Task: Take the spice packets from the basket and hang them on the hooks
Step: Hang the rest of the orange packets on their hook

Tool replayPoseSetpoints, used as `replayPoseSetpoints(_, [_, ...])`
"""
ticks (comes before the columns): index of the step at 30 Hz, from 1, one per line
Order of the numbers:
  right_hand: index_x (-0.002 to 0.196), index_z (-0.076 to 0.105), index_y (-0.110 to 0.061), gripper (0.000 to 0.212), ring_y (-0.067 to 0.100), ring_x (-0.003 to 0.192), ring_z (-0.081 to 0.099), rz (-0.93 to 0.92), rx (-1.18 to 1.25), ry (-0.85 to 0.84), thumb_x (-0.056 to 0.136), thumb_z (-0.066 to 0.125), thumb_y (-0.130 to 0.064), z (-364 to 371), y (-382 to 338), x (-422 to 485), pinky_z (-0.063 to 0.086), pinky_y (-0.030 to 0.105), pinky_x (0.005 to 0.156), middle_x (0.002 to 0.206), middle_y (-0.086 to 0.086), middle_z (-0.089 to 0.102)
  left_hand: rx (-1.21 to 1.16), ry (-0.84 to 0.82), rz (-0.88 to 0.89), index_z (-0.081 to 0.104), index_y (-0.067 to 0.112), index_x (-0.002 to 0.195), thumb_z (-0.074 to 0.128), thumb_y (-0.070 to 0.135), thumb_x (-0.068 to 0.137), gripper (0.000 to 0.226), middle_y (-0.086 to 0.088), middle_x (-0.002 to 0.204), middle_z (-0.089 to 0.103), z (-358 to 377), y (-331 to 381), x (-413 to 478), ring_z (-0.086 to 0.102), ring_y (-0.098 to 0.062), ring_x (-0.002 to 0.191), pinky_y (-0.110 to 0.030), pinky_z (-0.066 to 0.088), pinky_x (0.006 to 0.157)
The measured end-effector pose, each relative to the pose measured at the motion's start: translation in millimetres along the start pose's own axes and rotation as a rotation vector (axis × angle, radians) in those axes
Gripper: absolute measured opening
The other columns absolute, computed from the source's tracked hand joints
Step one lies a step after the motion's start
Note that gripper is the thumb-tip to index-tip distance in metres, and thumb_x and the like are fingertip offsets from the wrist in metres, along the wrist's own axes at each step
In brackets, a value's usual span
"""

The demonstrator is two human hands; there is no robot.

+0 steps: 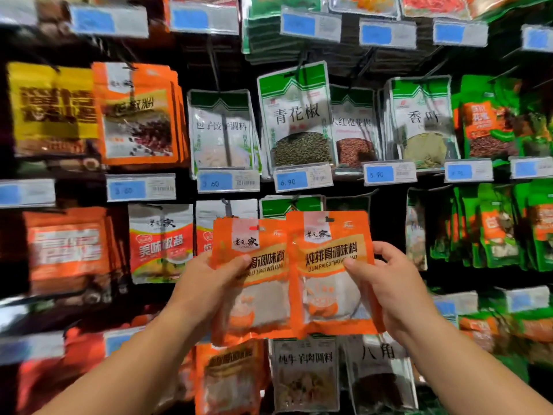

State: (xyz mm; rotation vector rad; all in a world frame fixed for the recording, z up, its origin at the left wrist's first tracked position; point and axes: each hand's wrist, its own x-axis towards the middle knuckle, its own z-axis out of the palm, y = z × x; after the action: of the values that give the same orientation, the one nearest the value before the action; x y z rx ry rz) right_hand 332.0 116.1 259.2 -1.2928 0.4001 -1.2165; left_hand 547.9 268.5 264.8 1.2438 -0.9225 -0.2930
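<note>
Where both items sit at lower centre of the frame, before rows of hanging packets (pixel 296 115): left hand (pixel 206 283) pinches left orange spice packet (pixel 257 298), thumb on front; right hand (pixel 392 286), fingers (pixel 386 250) curled round edge, grips right orange spice packet (pixel 329 283), overlapping the left.

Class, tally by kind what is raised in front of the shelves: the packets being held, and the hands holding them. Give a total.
Orange packets: 2, left packet and right packet
Hands: 2, left hand and right hand
Total: 4
</note>
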Motion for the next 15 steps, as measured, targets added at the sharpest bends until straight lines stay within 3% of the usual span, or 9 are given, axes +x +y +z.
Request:
replayPoseSetpoints(1, [0.109,0.062,0.001,0.022,0.036,0.090,0.076,0.011,0.016,-0.005,0.089,0.070,0.006,7.0,3.8,-0.9,0.062,0.045,0.079,0.097,0.021,0.077,0.009,0.009,-0.003,0.075,0.011,0.101,0.083,0.036,0.082,0.032,-0.012,0.072,0.069,-9.3,0.0,-1.7,0.056,-0.029,0.056,-0.061,0.055,0.055])
replayPoseSetpoints(3, [0.109,0.062,0.001,0.022,0.034,0.090,0.077,0.029,0.037,-0.013,0.089,0.070,0.006,18.6,11.1,-2.1,0.063,0.038,0.072,0.097,0.021,0.077,0.026,0.042,0.007,0.073,0.005,0.102,0.078,0.029,0.089,0.028,-0.007,0.052,0.058,-25.9,-2.0,-4.0,0.048,-0.025,0.036,-0.055,0.051,0.045])
replayPoseSetpoints(5, [0.108,0.062,0.000,0.022,0.033,0.090,0.077,0.045,0.065,-0.026,0.089,0.070,0.006,27.7,18.7,-4.1,0.063,0.035,0.070,0.097,0.020,0.077,0.025,0.087,0.009,0.069,0.001,0.096,0.074,0.023,0.093,0.023,-0.004,0.043,0.047,-37.9,-4.9,-6.9,0.038,-0.021,0.026,-0.050,0.044,0.044])
replayPoseSetpoints(8, [0.104,0.061,-0.001,0.019,0.032,0.087,0.077,0.069,0.088,-0.042,0.089,0.068,0.008,37.9,31.9,-11.8,0.063,0.033,0.067,0.095,0.020,0.078,0.021,0.135,0.040,0.065,0.002,0.090,0.070,0.016,0.094,0.016,0.003,0.040,0.046,-49.5,-16.4,-15.4,0.034,-0.017,0.025,-0.022,0.031,0.035])
replayPoseSetpoints(10, [0.104,0.060,-0.001,0.020,0.031,0.085,0.077,0.086,0.066,-0.050,0.089,0.069,0.008,42.1,43.1,-18.6,0.062,0.031,0.063,0.093,0.020,0.078,-0.007,0.132,0.004,0.064,0.006,0.087,0.067,0.009,0.095,0.009,0.007,0.039,0.049,-49.1,-25.6,-24.9,0.039,-0.009,0.024,-0.016,0.028,0.028])
replayPoseSetpoints(12, [0.107,0.059,0.001,0.022,0.032,0.085,0.078,0.093,0.030,-0.062,0.089,0.070,0.006,44.4,55.5,-24.8,0.063,0.036,0.066,0.093,0.019,0.078,-0.029,0.115,-0.007,0.067,0.007,0.087,0.065,0.005,0.095,0.009,0.007,0.041,0.055,-52.1,-39.0,-34.5,0.045,-0.004,0.029,-0.015,0.034,0.031])
replayPoseSetpoints(15, [0.110,0.062,-0.001,0.023,0.034,0.087,0.077,0.103,-0.016,-0.068,0.089,0.071,0.004,45.0,70.0,-33.6,0.063,0.039,0.068,0.093,0.017,0.079,-0.057,0.093,-0.049,0.075,0.008,0.093,0.071,0.013,0.093,0.007,-0.013,0.075,0.077,-60.2,-61.2,-46.3,0.066,-0.024,0.059,-0.025,0.048,0.055])
